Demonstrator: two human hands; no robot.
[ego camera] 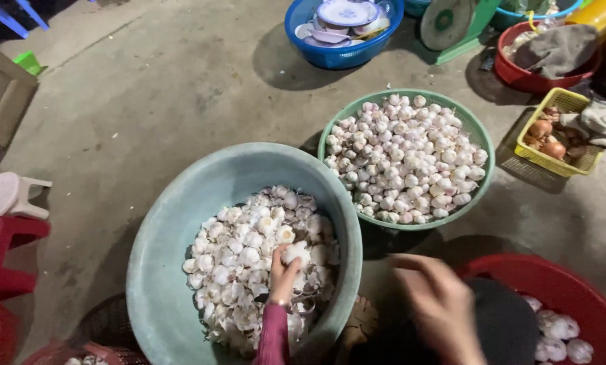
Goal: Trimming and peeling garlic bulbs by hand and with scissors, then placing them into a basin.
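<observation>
My left hand (281, 276), in a pink sleeve, reaches into a large teal basin (174, 223) and is closed on a white garlic bulb (296, 252) at the top of the heap of garlic and loose skins (239, 260). My right hand (438, 304) is blurred in motion, hovering between the teal basin and a red basin (553, 284) at the lower right. Nothing shows in it, and its fingers are too smeared to read. The red basin holds a few garlic bulbs (556, 334).
A green basin (482, 132) full of whole garlic bulbs stands behind. Farther back are a blue bowl of dishes (303, 51), a green scale (451, 23), a red bowl with a cloth (519, 78) and a yellow basket of onions (529, 152). Red and white stools (6, 223) stand at the left on the concrete floor.
</observation>
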